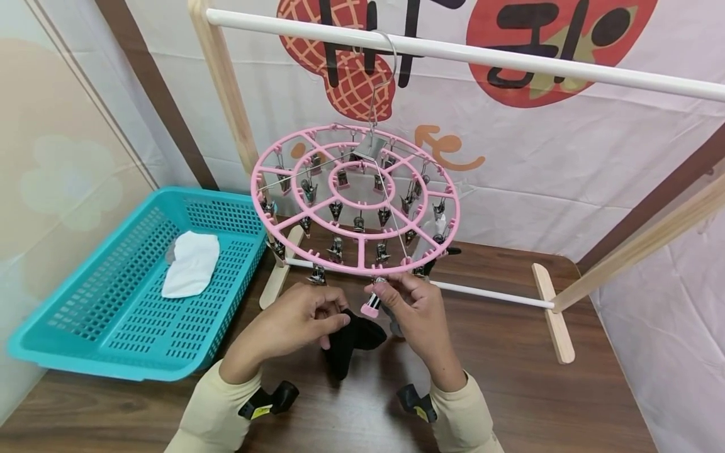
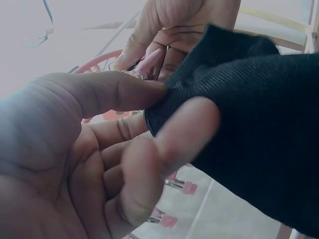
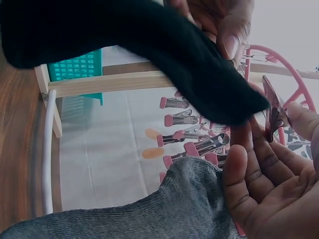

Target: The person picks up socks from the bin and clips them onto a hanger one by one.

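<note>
My left hand (image 1: 300,319) pinches the edge of a black sock (image 1: 342,352) between thumb and fingers, below the front of a pink round clip hanger (image 1: 361,251). In the left wrist view the ribbed black sock (image 2: 259,129) spreads away from the fingertips. At the hanger's front edge my right hand (image 1: 418,309) holds a metal clip (image 1: 370,304) with pink tips between thumb and fingers. The right wrist view shows the black sock's end (image 3: 239,102) close to that clip (image 3: 271,109). A grey sock (image 3: 144,214) hangs beside my right hand.
The hanger hooks over a white rail (image 1: 481,55) on a wooden stand (image 1: 226,94), and several clips dangle from it. Left of it, a teal basket (image 1: 113,371) holds a white sock (image 1: 191,264) with a grey patch. Other items hang behind the hanger's right side.
</note>
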Demonstrator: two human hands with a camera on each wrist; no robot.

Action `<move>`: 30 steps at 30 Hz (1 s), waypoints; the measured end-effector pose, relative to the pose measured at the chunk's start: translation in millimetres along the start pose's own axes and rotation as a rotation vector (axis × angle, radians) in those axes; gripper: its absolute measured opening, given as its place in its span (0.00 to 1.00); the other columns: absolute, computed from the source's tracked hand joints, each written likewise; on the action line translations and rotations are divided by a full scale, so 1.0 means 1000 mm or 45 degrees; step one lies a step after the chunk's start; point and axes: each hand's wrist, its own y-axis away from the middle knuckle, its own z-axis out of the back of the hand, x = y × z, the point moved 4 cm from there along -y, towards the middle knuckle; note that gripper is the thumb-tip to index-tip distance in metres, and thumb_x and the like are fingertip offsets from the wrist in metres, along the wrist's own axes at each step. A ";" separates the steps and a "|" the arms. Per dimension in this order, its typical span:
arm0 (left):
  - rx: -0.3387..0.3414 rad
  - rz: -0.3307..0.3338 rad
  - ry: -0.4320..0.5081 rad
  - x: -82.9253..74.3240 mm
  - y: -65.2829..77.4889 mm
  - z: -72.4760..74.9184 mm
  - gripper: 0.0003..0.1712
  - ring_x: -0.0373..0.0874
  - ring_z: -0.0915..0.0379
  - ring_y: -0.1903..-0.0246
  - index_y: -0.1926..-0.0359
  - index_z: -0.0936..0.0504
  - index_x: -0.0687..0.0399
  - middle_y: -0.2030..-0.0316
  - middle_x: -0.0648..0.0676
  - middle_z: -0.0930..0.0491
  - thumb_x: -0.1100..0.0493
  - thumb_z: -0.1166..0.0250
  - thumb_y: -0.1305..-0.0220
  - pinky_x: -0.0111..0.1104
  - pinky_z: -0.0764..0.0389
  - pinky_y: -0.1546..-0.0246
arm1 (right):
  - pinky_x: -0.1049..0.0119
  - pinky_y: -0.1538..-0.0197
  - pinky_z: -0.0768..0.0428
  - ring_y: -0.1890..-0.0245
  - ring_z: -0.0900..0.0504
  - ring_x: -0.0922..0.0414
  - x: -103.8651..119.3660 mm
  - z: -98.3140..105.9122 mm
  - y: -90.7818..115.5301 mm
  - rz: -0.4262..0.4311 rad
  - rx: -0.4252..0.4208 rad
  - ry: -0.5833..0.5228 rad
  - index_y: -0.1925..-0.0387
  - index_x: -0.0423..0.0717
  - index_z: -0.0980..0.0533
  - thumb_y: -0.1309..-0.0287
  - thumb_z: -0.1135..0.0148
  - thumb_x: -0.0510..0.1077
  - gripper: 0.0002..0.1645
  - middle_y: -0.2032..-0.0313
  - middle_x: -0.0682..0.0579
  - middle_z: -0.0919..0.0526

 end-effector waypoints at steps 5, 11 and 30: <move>-0.024 0.043 0.076 0.000 -0.001 -0.001 0.03 0.44 0.20 0.80 0.63 0.23 0.59 0.76 0.51 0.17 0.63 0.38 0.35 0.36 0.21 0.80 | 0.67 0.68 0.25 0.69 0.20 0.58 -0.001 0.000 0.000 -0.011 -0.006 -0.011 0.57 0.43 0.19 0.37 0.39 0.40 0.08 0.64 0.50 0.13; -0.052 0.024 0.063 0.000 -0.002 -0.002 0.04 0.43 0.18 0.76 0.64 0.21 0.59 0.74 0.49 0.17 0.62 0.38 0.35 0.34 0.21 0.76 | 0.69 0.67 0.23 0.67 0.17 0.56 -0.005 -0.001 -0.001 -0.050 0.000 -0.023 0.56 0.42 0.18 0.39 0.36 0.42 0.11 0.65 0.50 0.13; -0.105 0.002 -0.045 -0.002 -0.002 0.000 0.02 0.41 0.20 0.77 0.66 0.20 0.55 0.78 0.44 0.19 0.61 0.36 0.37 0.32 0.25 0.78 | 0.67 0.64 0.21 0.67 0.17 0.57 -0.006 0.000 -0.001 -0.089 -0.021 0.013 0.57 0.40 0.19 0.39 0.36 0.43 0.12 0.66 0.50 0.13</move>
